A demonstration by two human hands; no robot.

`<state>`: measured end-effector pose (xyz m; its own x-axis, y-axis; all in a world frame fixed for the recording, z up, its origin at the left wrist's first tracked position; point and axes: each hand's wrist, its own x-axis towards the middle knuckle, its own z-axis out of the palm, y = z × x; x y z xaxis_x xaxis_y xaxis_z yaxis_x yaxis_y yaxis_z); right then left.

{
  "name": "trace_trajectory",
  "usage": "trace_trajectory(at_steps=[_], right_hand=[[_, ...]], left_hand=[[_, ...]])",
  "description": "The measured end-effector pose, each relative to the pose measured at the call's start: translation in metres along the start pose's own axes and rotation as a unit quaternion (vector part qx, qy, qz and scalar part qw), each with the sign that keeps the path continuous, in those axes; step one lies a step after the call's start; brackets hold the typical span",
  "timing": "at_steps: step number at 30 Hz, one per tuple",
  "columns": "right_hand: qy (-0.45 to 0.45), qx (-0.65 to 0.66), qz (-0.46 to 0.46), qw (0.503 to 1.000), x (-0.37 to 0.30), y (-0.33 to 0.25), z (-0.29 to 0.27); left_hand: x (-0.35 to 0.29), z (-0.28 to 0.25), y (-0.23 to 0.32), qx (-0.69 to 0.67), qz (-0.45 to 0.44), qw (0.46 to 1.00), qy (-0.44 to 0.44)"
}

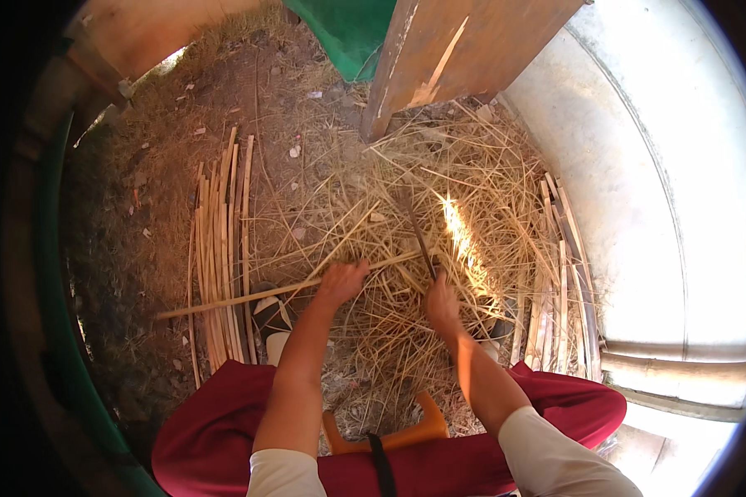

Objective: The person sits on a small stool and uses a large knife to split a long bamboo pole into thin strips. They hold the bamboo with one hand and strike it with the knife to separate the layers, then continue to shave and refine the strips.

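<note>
Two forearms reach forward over the straw-littered ground: the left hand (341, 282) is clenched around a long bamboo strip (282, 290) lying crosswise, the right hand (442, 305) grips a dark knife (420, 240) pointing away.

1. Bare earth floor (153, 190) with dry grass and scattered shavings (472, 190).
2. A brown wooden board (464, 50) leans at the top, a green tarp (348, 29) beside it.
3. A pale curved wall (671, 182) glares in sunlight at right.
</note>
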<state>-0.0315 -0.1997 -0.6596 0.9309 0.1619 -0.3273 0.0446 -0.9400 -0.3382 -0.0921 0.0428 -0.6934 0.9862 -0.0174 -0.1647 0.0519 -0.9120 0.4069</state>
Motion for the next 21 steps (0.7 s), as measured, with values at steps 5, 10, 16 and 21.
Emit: trace_trajectory(at_steps=[5, 10, 16, 21], right_hand=[[-0.028, -0.024, 0.015, 0.999, -0.007, -0.01, 0.008], [-0.122, 0.16, 0.051, 0.978, 0.018, -0.01, -0.028], [-0.154, 0.187, -0.004, 0.97, 0.038, 0.016, -0.028], [-0.236, 0.118, 0.015, 0.965, 0.052, -0.033, -0.125]], left_hand=[[-0.007, 0.005, -0.009, -0.013, -0.014, 0.999, -0.047], [-0.002, -0.024, -0.005, -0.058, -0.022, 0.995, -0.075], [0.004, -0.031, -0.009, -0.102, -0.001, 0.99, -0.095], [-0.001, -0.016, -0.013, -0.042, -0.021, 0.994, -0.096]])
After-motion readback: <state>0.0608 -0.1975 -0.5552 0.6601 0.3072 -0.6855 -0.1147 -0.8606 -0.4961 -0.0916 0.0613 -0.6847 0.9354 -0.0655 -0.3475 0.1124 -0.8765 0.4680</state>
